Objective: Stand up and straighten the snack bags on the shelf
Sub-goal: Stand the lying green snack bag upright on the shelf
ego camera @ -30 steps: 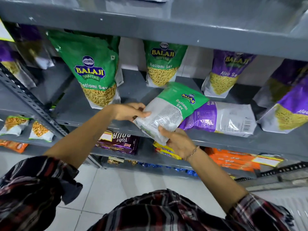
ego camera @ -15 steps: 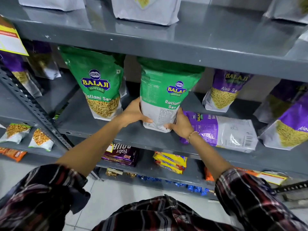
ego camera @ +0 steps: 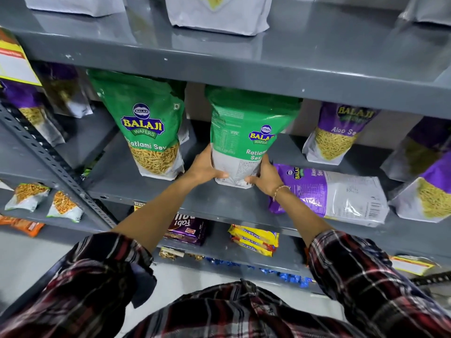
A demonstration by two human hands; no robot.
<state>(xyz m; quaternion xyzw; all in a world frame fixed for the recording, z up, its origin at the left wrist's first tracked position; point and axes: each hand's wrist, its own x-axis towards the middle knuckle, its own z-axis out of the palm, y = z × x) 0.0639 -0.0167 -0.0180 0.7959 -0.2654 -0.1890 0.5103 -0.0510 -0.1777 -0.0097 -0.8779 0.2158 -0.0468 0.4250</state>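
A green Ratlami Sev bag (ego camera: 246, 132) stands upright on the grey shelf (ego camera: 219, 203), its back panel turned partly toward me. My left hand (ego camera: 206, 167) grips its lower left edge and my right hand (ego camera: 264, 176) grips its lower right corner. To its left another green Ratlami Sev bag (ego camera: 146, 128) stands upright, facing front. Just right of my right hand a purple Aloo Sev bag (ego camera: 329, 193) lies flat on its side. Behind that one a purple Aloo Sev bag (ego camera: 339, 132) stands upright.
More purple bags (ego camera: 429, 181) stand at the far right and in the left bay (ego camera: 29, 106). White bags (ego camera: 214, 13) sit on the shelf above. Biscuit packs (ego camera: 253, 240) and a dark purple pack (ego camera: 188, 230) lie on the lower shelf.
A second ago the green bag lay tilted on the purple one in my hands. I have stood it upright on the shelf, both hands still at its base.
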